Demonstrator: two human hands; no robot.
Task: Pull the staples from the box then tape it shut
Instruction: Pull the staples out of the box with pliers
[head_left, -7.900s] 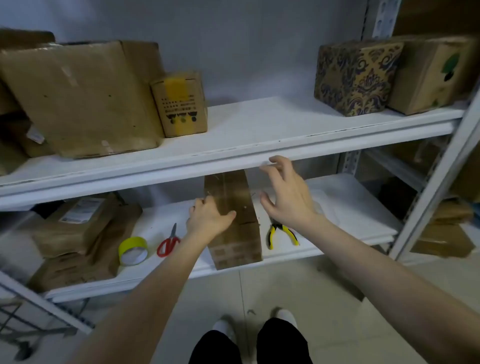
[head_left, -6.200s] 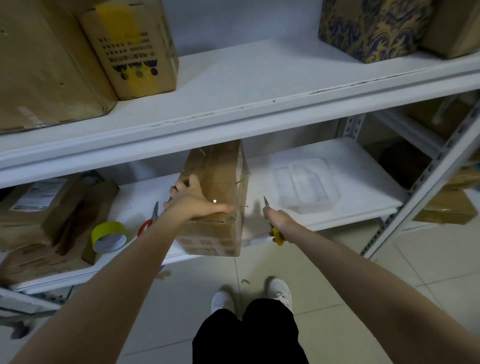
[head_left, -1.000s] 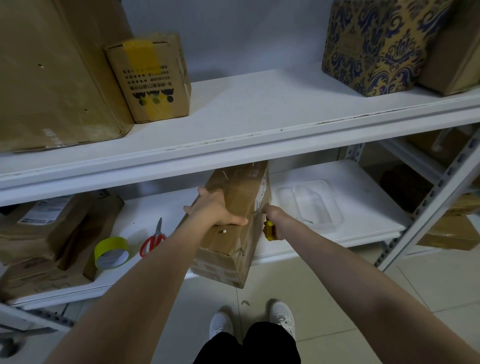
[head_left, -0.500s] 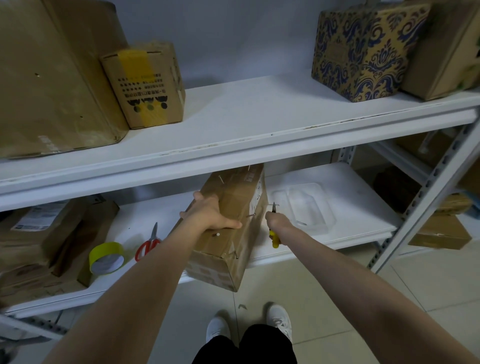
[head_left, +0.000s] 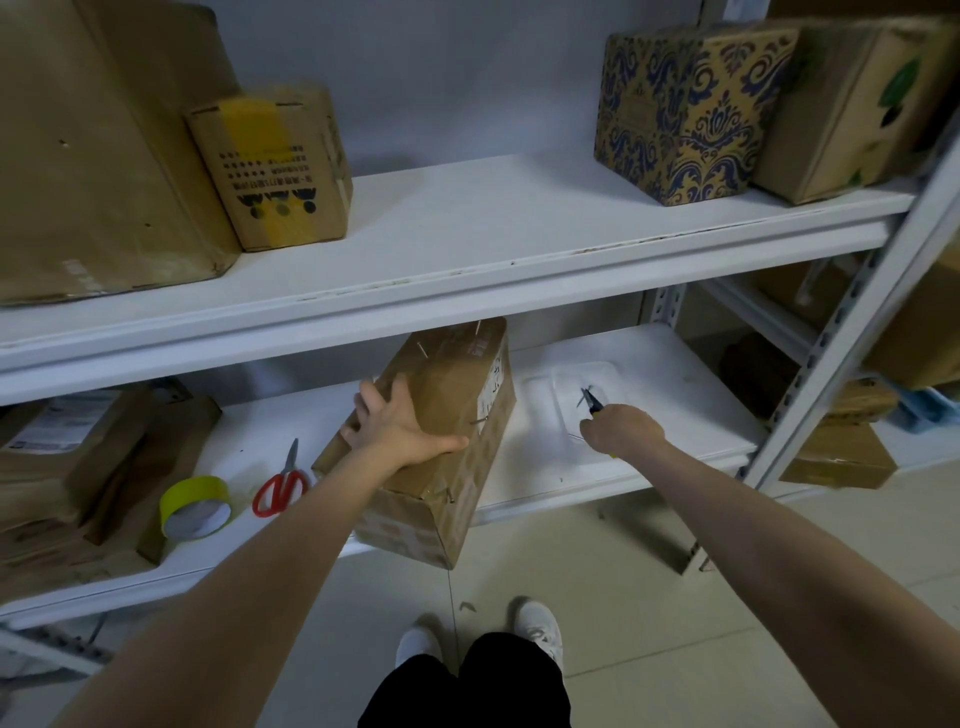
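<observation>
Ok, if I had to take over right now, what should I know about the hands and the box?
The left hand grips the top of the box, which lies tilted on the lower shelf, its near end past the edge.
The right hand has its grip on the pliers, tips over the clear tray.
The tape and scissors lie left of the box.
Done: cannot tell how many are out.
Left: several staples stick out of the box. Pull them, then tape it shut.
</observation>
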